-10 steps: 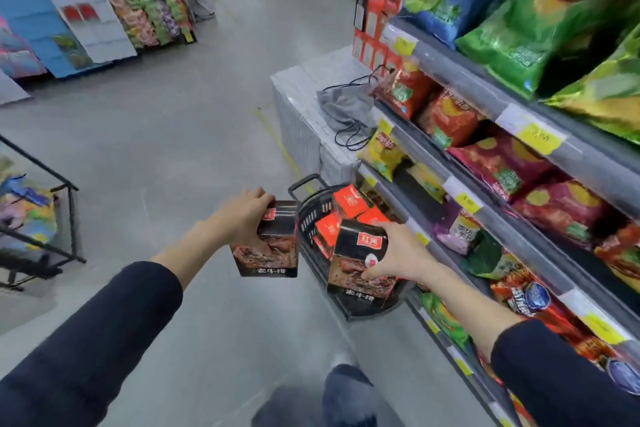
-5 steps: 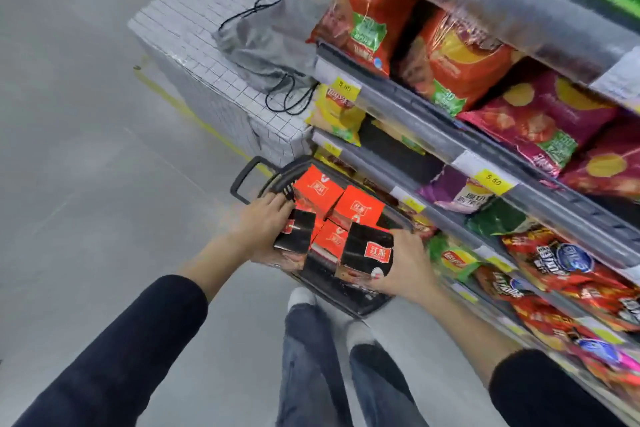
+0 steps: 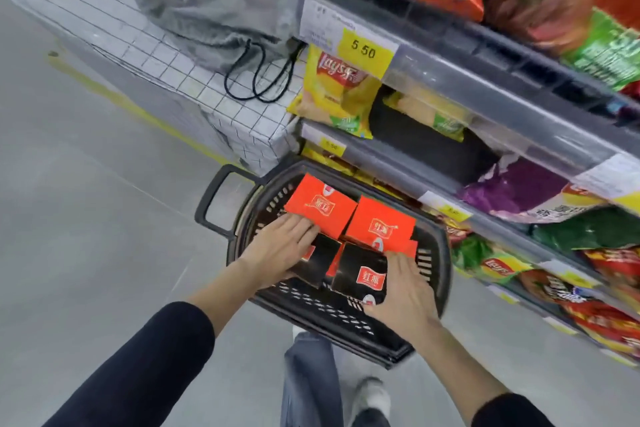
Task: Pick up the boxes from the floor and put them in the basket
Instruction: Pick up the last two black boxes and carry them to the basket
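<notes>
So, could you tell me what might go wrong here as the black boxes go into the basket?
1. The red boxes lie tilted and overlapping, so the left black box under the left hand and the right black box by the right hand may settle crooked or slide.
2. The basket stands close against the shelf, so lifting it could snag a chip bag.
</notes>
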The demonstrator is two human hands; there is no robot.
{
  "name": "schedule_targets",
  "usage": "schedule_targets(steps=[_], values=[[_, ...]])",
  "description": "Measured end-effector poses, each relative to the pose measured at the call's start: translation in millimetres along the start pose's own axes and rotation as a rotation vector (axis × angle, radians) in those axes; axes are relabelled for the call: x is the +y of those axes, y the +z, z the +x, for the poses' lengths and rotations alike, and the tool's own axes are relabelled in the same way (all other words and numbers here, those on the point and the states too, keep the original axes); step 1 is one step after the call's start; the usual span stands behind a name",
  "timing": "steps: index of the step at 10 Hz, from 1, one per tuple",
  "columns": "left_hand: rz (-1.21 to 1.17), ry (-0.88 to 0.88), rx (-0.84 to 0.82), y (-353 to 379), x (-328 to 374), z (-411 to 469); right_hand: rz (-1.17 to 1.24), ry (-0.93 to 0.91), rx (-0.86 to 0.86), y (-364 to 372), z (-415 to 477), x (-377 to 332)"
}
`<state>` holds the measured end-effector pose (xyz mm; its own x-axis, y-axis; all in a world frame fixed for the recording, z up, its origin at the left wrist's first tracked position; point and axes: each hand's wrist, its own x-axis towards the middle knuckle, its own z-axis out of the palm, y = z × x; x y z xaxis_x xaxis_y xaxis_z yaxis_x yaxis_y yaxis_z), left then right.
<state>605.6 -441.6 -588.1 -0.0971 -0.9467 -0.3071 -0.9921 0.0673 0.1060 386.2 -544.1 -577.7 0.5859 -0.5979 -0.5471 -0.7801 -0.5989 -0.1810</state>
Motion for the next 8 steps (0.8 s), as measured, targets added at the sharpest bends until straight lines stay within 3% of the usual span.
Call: schedule_targets(steps=[3, 5, 7, 8], values=[[0.011, 0.009, 0.004, 54.3, 2.0, 10.8, -0.192, -0.09, 0.267, 53.3, 32.2, 19.3], [0.003, 0.0, 0.028, 52.8, 3.7, 9.8, -0.181, -0.083, 0.25, 56.7, 29.1, 18.9], [-0.03, -0.095, 0.041, 30.6, 17.3, -5.6, -0.112, -0.117, 0.119, 35.5, 12.5, 23.3], [-0.054, -0.177, 0.084, 6.9, 30.3, -24.4, 0.085, -0.067, 0.042, 17.5, -6.3, 31.8]])
